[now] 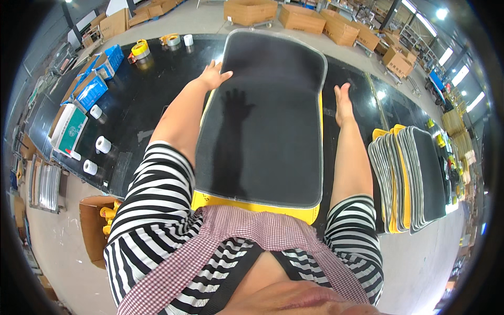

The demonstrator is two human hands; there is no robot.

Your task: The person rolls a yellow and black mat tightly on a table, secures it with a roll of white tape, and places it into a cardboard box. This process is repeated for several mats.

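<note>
A black floor mat (268,131) with a grey bound edge lies flat in front of me, its notched shape wider toward the near part. Yellow sheet material (257,209) shows beneath its near edge and along its sides. My left hand (211,77) is open at the mat's far left edge, fingers spread and thumb reaching over the border; whether it touches is unclear. My right hand (344,104) is held beside the mat's right edge, apart from it, fingers stretched and seen edge-on. A dark arm-and-hand shadow falls across the mat.
A stack of similar mats with yellow sheets (404,181) sits at the right of the black table (157,79). On the left are blue boxes (90,90), a green-and-white box (71,128), white rolls (103,144) and yellow tape (140,50). A cardboard box (92,231) stands near-left below.
</note>
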